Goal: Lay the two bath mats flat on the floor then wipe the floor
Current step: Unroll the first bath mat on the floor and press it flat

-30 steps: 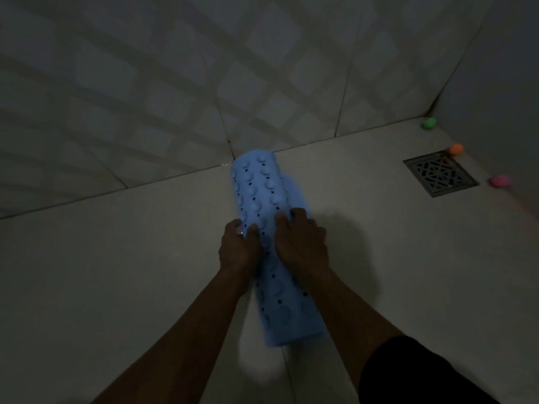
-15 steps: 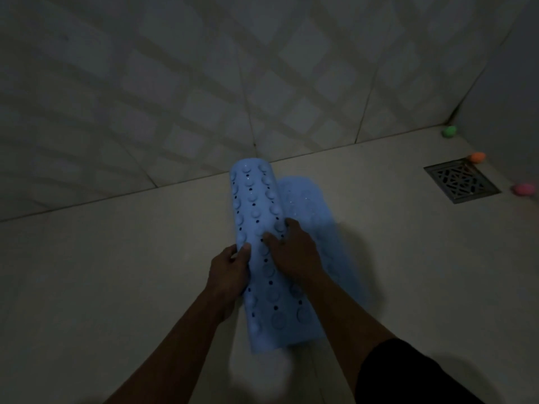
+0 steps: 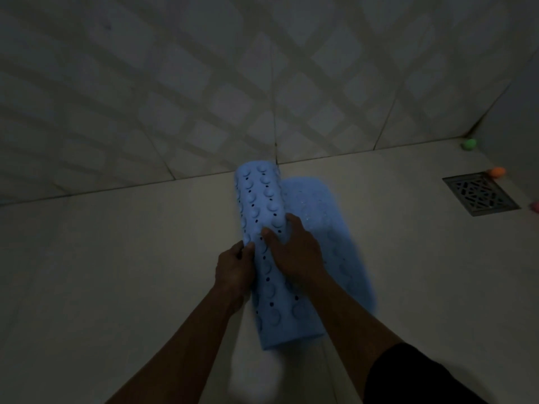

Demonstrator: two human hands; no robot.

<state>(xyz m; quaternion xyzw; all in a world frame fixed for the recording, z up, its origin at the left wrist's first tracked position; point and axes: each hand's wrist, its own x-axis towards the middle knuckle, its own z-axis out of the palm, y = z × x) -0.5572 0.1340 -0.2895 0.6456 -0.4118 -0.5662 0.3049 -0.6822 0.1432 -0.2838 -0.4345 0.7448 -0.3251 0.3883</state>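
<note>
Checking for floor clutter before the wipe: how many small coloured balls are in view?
3. A green ball sits in the far corner, an orange ball just beyond the drain, and a pink ball is cut off by the right edge. More may lie out of frame.

Ahead of me a tiled wall (image 3: 204,83), at right a metal drain (image 3: 480,193), green ball (image 3: 469,144) in the corner, orange ball (image 3: 497,172) just beside the drain, pink ball (image 3: 535,206) at right edge.

Both bare forearms reach forward, side by side. The left hand (image 3: 233,269) curls its fingers inward, gripping. The right hand (image 3: 294,249) lies palm-down, fingers spread flat.
</note>
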